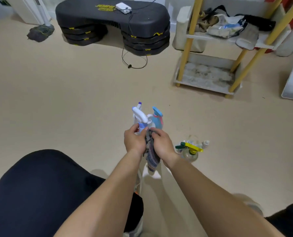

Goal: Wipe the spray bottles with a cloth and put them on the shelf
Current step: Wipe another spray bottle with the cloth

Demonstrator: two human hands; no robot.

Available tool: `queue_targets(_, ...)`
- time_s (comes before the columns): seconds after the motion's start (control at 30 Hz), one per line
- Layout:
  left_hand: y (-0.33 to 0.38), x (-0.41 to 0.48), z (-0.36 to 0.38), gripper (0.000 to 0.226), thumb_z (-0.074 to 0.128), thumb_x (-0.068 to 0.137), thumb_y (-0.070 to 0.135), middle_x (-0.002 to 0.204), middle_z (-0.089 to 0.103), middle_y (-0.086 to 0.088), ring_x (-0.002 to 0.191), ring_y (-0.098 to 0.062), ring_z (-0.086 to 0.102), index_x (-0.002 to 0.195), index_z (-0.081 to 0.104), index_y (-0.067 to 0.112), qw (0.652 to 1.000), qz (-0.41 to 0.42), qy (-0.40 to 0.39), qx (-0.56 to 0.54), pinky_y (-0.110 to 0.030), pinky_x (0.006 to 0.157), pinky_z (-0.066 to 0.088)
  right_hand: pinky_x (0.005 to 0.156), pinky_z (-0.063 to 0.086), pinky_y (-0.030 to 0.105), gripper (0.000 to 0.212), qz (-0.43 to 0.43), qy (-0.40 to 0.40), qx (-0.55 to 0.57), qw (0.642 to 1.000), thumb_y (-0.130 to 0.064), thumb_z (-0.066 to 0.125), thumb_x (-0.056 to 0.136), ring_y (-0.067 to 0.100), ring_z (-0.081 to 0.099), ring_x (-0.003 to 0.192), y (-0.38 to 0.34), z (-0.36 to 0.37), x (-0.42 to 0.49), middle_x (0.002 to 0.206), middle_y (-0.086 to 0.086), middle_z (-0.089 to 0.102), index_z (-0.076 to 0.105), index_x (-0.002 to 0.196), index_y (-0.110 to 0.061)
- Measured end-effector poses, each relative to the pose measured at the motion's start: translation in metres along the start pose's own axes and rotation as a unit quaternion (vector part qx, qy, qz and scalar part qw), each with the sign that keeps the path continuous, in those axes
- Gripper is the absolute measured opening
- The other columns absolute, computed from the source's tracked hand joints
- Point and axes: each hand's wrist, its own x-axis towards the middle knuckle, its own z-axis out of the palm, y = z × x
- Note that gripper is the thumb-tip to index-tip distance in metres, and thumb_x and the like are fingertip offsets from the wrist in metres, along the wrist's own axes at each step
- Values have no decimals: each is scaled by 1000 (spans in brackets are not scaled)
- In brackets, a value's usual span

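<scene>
The left hand [133, 141] gripped the white spray bottle [139, 117] round its neck and held it upright, nozzle pointing away. Just right of that bottle, the right hand [161, 144] clutched a bunched striped cloth [151, 158] against its neck. A blue spray bottle [156, 117] stood close behind it. The shelf [202, 87] stood well beyond the white bottle and to its right, so the left hand would probably have to reach across.

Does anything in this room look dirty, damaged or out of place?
The lowest shelf of the rack is blotched with grey-brown stains and looks dirty. A black cable hangs off the step platform and loops loose on the floor.
</scene>
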Motion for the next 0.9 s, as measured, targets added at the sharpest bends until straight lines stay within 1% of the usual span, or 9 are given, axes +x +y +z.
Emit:
queue_targets(0.1, -27, 19, 4, 18, 69, 92, 12, 88, 63, -1, 80, -27, 60, 82, 66, 27, 999, -26, 32, -13, -26, 68, 52, 91, 53, 39, 30, 35, -23, -49, 998, -15, 41, 101, 26, 68, 101, 26, 21, 23, 107, 7, 73, 70, 109, -15)
queue_targets(0.17, -41, 31, 9, 36, 66, 92, 5, 74, 56, 8, 73, -23, 55, 71, 57, 34, 998, -41, 52, -20, -20, 59, 47, 91, 53, 44, 29, 77, -29, -65, 994, -19, 43, 99, 30, 68, 97, 40, 32, 40, 101, 11, 74, 70, 105, -11)
queue_targets(0.23, -55, 44, 12, 34, 66, 91, 4, 71, 57, 8, 71, -22, 57, 74, 57, 32, 996, -53, 72, -19, -15, 55, 46, 83, 54, 43, 28, 98, -34, -46, 994, -20, 47, 92, 30, 65, 87, 55, 40, 55, 92, 11, 73, 69, 100, -6)
queue_targets(0.3, -67, 58, 16, 27, 67, 91, 7, 80, 65, 2, 76, -24, 64, 83, 60, 32, 994, -66, 84, -32, -23, 65, 53, 75, 49, 38, 30, 106, -45, -26, 993, -17, 48, 87, 27, 59, 81, 67, 43, 70, 84, 14, 67, 66, 101, 2)
queue_targets(0.4, -84, 79, 22, 14, 68, 92, 13, 104, 68, -6, 92, -24, 68, 96, 66, 26, 992, -91, 80, -41, -34, 83, 58, 72, 55, 38, 28, 133, -42, 13, 990, -9, 46, 93, 27, 64, 81, 78, 45, 89, 94, 22, 72, 71, 104, -2)
queue_targets(0.57, -99, 102, 33, 8, 70, 87, 10, 84, 64, -3, 82, -31, 66, 86, 65, 17, 995, -64, 75, 10, -36, 73, 54, 82, 55, 42, 28, 168, -14, 61, 984, -7, 44, 97, 28, 65, 89, 91, 51, 116, 99, 20, 72, 72, 96, -11)
queue_targets(0.7, -105, 105, 35, 36, 67, 91, 5, 79, 51, 12, 76, -21, 59, 74, 51, 33, 995, -57, 78, 28, -27, 72, 49, 89, 54, 37, 30, 187, -16, 90, 978, -6, 43, 99, 25, 67, 96, 99, 56, 123, 109, 19, 73, 72, 107, -7)
queue_targets(0.77, -111, 108, 35, 29, 67, 92, 7, 80, 51, 14, 76, -17, 58, 79, 54, 29, 995, -51, 80, 23, -21, 69, 47, 93, 53, 37, 33, 185, -16, 89, 979, -5, 43, 99, 26, 67, 101, 101, 59, 123, 114, 19, 72, 72, 116, -5)
queue_targets(0.9, -118, 113, 33, 10, 69, 92, 15, 85, 59, 3, 75, -15, 59, 96, 60, 17, 997, -42, 58, 33, -29, 70, 48, 96, 53, 39, 34, 186, -21, 62, 980, -4, 43, 99, 32, 67, 109, 101, 60, 125, 116, 20, 71, 70, 120, -5)
